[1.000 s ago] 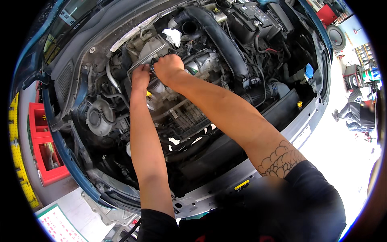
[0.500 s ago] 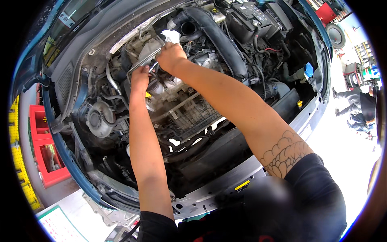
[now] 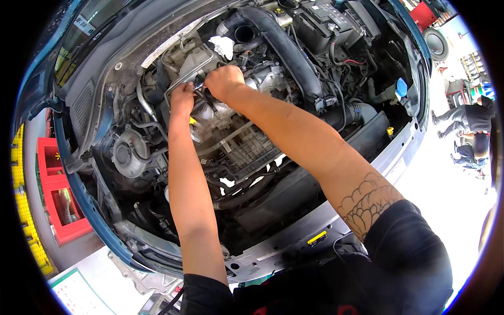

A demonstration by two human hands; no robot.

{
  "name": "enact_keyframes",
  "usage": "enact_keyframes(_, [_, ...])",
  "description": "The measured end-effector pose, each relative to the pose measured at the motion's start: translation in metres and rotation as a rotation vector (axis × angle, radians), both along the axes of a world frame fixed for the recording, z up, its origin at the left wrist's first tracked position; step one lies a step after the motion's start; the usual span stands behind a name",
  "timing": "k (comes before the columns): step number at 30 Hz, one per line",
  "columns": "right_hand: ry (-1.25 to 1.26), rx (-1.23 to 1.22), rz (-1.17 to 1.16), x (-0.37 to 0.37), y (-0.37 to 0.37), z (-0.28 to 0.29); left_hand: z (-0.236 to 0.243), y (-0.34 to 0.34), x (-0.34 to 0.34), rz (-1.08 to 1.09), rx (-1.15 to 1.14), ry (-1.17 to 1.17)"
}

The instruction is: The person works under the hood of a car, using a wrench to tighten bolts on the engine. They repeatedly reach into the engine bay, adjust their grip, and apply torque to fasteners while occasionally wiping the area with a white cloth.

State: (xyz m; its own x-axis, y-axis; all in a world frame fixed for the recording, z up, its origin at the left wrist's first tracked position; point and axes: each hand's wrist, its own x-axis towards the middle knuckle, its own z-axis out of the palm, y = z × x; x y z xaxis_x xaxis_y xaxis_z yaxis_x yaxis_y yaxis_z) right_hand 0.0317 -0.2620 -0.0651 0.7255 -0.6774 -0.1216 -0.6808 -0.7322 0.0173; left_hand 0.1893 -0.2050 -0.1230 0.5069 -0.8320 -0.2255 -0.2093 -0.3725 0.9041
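Both of my hands reach into the open engine bay, at the far side of the engine (image 3: 247, 147). My right hand (image 3: 224, 83) is closed in a fist, its fingers curled around something mostly hidden; a dark end pokes out above the knuckles. Close beside it on the left, my left hand (image 3: 182, 98) has its fingers bent together against the engine parts. A short shiny metal piece (image 3: 199, 87), like part of a hand tool, shows between the two hands. A thin metal pipe (image 3: 197, 71) runs just beyond them. Crumpled white paper or cloth (image 3: 222, 47) lies past my right hand.
A thick black air duct (image 3: 286, 50) curves along the right, near the battery (image 3: 323, 26). A blue-capped filler neck (image 3: 401, 87) stands at the far right. The round reservoir (image 3: 130, 152) sits on the left. Outside are a red cabinet (image 3: 65, 210) and people at the right.
My right hand has shifted slightly toward me, off the white paper or cloth, which now shows more fully. The left hand has hardly moved.
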Motion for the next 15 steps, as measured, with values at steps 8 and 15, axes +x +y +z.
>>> enact_keyframes(8, [-0.029,0.030,-0.032,-0.005,0.008,-0.007,0.003,0.001,-0.007,-0.012,-0.065,-0.059])
enact_keyframes(15, [-0.289,0.221,-0.016,-0.020,-0.005,-0.006,0.006,0.008,0.005,-0.041,-0.020,-0.002])
